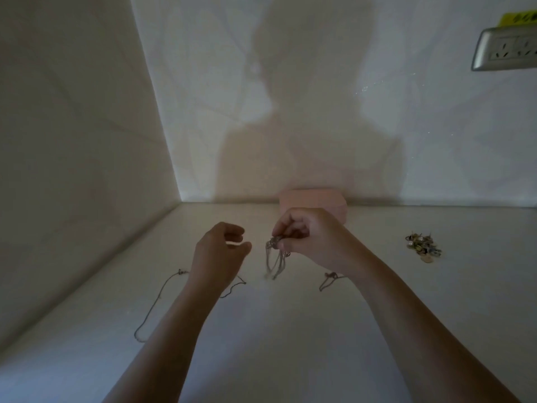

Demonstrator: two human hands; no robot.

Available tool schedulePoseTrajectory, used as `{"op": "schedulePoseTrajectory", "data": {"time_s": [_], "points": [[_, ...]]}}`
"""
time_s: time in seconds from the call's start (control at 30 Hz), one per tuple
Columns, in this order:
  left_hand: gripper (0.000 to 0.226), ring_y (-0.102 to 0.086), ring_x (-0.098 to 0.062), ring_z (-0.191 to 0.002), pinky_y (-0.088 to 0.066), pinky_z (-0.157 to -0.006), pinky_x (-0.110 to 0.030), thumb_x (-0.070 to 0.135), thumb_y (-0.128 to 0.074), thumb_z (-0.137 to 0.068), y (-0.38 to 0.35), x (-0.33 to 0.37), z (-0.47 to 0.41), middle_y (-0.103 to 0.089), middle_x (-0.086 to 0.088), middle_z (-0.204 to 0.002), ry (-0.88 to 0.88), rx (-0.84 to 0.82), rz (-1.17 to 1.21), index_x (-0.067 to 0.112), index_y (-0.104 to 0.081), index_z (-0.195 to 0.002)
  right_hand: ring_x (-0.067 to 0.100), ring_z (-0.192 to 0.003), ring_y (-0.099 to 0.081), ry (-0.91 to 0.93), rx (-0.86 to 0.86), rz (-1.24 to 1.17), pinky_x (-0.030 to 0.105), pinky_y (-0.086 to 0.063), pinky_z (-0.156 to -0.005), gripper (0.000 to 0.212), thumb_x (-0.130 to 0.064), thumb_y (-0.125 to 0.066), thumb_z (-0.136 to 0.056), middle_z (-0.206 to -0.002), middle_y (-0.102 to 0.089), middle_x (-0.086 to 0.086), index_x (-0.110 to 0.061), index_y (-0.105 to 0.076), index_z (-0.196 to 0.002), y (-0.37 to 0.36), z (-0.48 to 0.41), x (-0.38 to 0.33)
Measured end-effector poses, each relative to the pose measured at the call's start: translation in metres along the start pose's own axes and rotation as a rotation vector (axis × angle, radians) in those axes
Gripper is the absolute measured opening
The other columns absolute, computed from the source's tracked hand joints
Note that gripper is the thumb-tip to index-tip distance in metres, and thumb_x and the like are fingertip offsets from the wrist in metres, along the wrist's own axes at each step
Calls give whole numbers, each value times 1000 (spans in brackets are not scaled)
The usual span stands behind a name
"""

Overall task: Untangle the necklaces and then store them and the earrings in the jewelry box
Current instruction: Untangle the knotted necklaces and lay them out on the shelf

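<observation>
My right hand (pixel 308 237) pinches a bunched silver necklace (pixel 274 261) that hangs in loops above the table. My left hand (pixel 222 251) hovers just left of it, fingers loosely curled and holding nothing. A thin chain necklace (pixel 154 303) lies spread on the table under my left forearm. Another small chain (pixel 327 282) lies under my right wrist. The closed pink jewelry box (pixel 313 199) stands against the back wall, partly hidden by my right hand. A pile of earrings (pixel 422 247) sits on the table to the right.
The white table (pixel 290 330) meets a wall on the left and one at the back. A wall socket (pixel 507 50) with a yellow tag is mounted at the upper right.
</observation>
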State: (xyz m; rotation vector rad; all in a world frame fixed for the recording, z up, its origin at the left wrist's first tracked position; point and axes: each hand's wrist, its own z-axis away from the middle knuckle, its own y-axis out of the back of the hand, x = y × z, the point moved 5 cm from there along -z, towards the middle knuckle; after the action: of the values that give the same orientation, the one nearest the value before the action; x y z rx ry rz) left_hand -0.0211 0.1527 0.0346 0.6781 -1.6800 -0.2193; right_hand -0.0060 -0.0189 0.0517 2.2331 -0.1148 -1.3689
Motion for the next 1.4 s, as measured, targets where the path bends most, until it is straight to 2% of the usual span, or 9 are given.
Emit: {"op": "schedulePoseTrajectory", "data": {"time_s": [0.1, 0.2, 0.4, 0.57, 0.77, 1.0, 1.13, 1.23, 1.4], "points": [[30, -69, -7, -85, -52, -72, -13, -4, -70, -79, -12, 18, 10, -72, 4, -92, -111, -281, 153, 20, -66, -96, 6, -66, -66, -48, 10, -3, 27, -52, -73, 24, -7, -76, -79, -67, -71, -7, -28, -67, -74, 2, -1, 4], [35, -71, -13, -90, -55, -78, -19, -4, -72, -78, -19, 27, 19, -75, -3, -95, -103, -445, 345, 13, -66, -107, 5, -57, -61, -73, 19, -44, 21, -48, -63, 19, -7, -74, -81, -59, -68, -6, -23, -67, -74, 5, -2, 3], [10, -68, -13, -61, -54, -60, -18, -2, -72, -78, -17, 22, 14, -73, -12, -76, -67, -322, 373, 2, -71, -87, 12, -66, -62, -186, -68, -136, 25, -51, -69, 13, -11, -65, -89, -69, -69, 1, -12, -68, -76, 5, 1, 6], [10, -36, -2, -41, -31, -43, -14, 17, -68, -86, -16, 20, 13, -62, 8, -56, -69, -289, 278, 14, -76, -80, 16, -81, -61, -239, -84, -186, 34, -49, -87, 17, -16, -57, -95, -78, -67, 3, -13, -64, -80, 6, 1, 13], [14, -42, 5, -33, -30, -41, -2, 13, -71, -81, -11, 21, 13, -57, 14, -48, -56, -279, 335, 8, -75, -94, 14, -54, -54, -152, -155, -186, 24, -45, -63, 21, -17, -50, -99, -56, -63, -1, -12, -58, -80, -1, 5, 5], [31, -22, -11, -48, -21, -47, -20, 39, -70, -71, -12, 15, 11, -40, 12, -46, -27, -373, 318, 14, -76, -88, 10, -43, -38, -114, -191, -178, 22, -30, -48, 25, -25, -44, -102, -59, -63, 1, -15, -54, -81, 0, 7, 0], [15, -47, -8, -68, -39, -67, -21, 27, -61, -80, -17, 16, 11, -53, 3, -72, -31, -469, 536, 15, -68, -76, 12, -58, -47, -165, -215, -387, 23, -42, -60, 25, -27, -50, -96, -66, -58, 1, -8, -60, -83, 2, 8, 4], [17, -58, -13, -81, -42, -74, -27, 22, -56, -83, -24, 17, 13, -64, -4, -89, 5, -547, 729, 7, -62, -89, 15, -70, -51, -164, -205, -569, 27, -47, -69, 26, -31, -59, -83, -74, -57, 2, -6, -64, -86, 2, 5, 5], [19, -62, -16, -79, -45, -79, -31, 23, -54, -84, -29, 18, 12, -66, -5, -81, 59, -531, 920, 7, -64, -82, 14, -76, -58, -138, -255, -693, 28, -51, -72, 20, -27, -60, -84, -77, -62, 2, -10, -68, -80, -1, 3, 3]]}}
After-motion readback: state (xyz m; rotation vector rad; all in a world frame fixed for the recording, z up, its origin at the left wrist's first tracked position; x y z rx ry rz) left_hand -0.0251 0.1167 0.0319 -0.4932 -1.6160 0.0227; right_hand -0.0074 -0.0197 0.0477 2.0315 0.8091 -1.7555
